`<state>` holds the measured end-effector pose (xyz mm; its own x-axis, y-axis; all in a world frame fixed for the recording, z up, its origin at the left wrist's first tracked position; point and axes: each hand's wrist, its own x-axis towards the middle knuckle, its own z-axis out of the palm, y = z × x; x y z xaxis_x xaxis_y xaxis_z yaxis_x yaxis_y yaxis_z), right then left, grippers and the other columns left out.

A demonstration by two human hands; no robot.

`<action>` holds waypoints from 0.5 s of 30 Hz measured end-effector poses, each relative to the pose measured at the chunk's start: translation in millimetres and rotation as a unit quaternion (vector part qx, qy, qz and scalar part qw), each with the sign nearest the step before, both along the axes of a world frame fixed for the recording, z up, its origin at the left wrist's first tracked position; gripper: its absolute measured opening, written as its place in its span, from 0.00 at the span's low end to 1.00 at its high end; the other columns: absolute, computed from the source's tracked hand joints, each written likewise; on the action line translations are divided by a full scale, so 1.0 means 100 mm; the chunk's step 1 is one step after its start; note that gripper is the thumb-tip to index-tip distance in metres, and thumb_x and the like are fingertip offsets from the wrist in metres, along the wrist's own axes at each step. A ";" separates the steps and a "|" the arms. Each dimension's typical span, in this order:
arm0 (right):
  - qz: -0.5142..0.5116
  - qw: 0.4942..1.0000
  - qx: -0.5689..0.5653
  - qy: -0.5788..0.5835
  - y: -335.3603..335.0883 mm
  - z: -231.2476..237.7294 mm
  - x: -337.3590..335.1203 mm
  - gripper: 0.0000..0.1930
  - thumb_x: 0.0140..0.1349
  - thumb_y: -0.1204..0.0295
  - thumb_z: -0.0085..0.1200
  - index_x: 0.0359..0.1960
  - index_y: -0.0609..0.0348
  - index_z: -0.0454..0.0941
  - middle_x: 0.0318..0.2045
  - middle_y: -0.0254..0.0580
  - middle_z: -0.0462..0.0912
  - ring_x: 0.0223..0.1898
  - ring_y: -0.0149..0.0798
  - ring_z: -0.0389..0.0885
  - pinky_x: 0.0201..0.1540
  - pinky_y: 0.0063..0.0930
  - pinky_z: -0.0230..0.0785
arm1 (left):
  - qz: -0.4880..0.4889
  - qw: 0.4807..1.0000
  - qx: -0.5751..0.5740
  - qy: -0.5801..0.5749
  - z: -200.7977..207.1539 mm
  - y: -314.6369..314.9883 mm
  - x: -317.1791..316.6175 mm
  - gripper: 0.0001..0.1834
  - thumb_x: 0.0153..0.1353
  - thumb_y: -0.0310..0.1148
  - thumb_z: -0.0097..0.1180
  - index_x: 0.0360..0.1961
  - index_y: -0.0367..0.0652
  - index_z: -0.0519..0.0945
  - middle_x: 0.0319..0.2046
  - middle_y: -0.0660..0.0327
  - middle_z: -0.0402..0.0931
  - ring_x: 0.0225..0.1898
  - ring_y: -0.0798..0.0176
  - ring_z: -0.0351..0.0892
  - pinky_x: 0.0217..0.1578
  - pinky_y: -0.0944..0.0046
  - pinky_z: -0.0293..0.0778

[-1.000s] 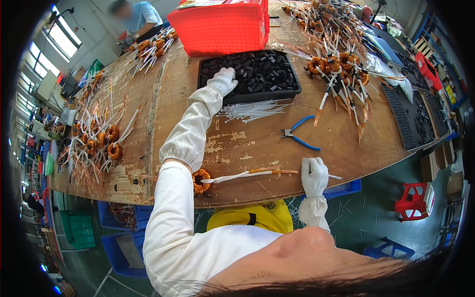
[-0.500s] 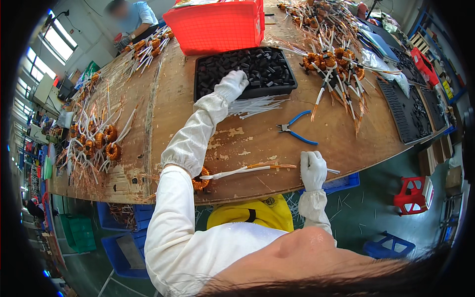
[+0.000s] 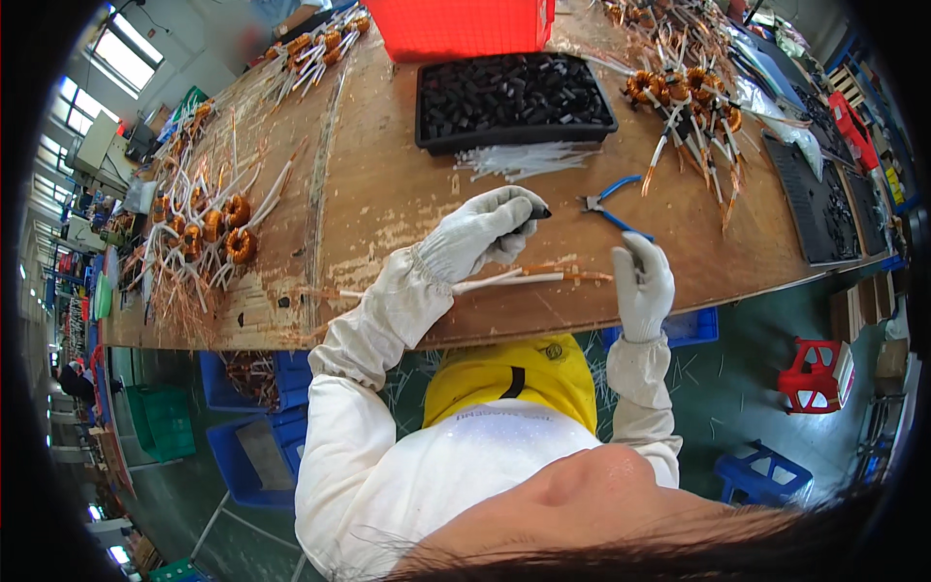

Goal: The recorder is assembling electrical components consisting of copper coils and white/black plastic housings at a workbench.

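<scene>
My gloved left hand (image 3: 495,228) pinches a small black plastic piece (image 3: 541,211) between thumb and fingertips, above the front part of the workbench. Beneath it lie white-sleeved wire leads (image 3: 533,278) with bare copper ends, pointing right; my left sleeve hides the coil they belong to. To the right of the copper ends, my gloved right hand (image 3: 644,286) is raised at the bench edge, thumb and fingers apart, with nothing visible in it. A black tray (image 3: 516,144) heaped with similar black pieces stands farther back, and white cable ties (image 3: 524,159) lie before it.
Blue-handled cutters (image 3: 618,207) lie beyond my right hand. Copper coils with white leads (image 3: 213,238) are piled at left, and more coils (image 3: 684,89) at right. A red crate (image 3: 461,29) stands behind the tray. Below are blue bins (image 3: 247,456) and a red stool (image 3: 813,376).
My left hand has come back from the tray with a black piece. My right hand has lifted and its fingers have parted; the white strip beside it no longer shows. The view has shifted.
</scene>
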<state>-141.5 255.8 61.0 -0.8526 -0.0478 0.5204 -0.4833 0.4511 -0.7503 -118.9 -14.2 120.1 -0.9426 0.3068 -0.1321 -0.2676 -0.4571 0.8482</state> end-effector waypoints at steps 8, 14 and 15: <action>0.210 0.974 -0.038 -0.080 -0.53 0.21 0.43 0.22 0.58 0.79 0.66 0.56 0.59 0.78 0.38 0.37 0.83 0.37 0.28 0.82 0.40 0.21 0.76 | -0.041 0.992 -0.104 -0.059 0.02 0.19 0.43 0.14 0.72 0.36 0.56 0.53 0.41 0.77 0.32 0.68 0.76 0.28 0.76 0.71 0.27 0.73 0.69; 0.161 0.859 -0.392 -0.288 -0.10 0.13 0.48 0.14 0.72 0.72 0.51 0.57 0.59 0.75 0.35 0.34 0.82 0.17 0.14 0.57 0.20 0.10 0.49 | 0.037 0.885 -0.411 0.216 -0.21 -0.20 0.27 0.12 0.72 0.31 0.52 0.51 0.38 0.82 0.42 0.61 0.80 0.43 0.67 0.81 0.44 0.68 0.78; 0.159 0.860 -0.390 -0.288 -0.07 0.09 0.50 0.14 0.72 0.72 0.51 0.57 0.59 0.75 0.35 0.34 0.82 0.17 0.14 0.57 0.20 0.10 0.49 | 0.036 0.886 -0.408 0.217 -0.22 -0.19 0.23 0.12 0.72 0.31 0.52 0.51 0.38 0.82 0.42 0.61 0.80 0.43 0.67 0.81 0.44 0.68 0.78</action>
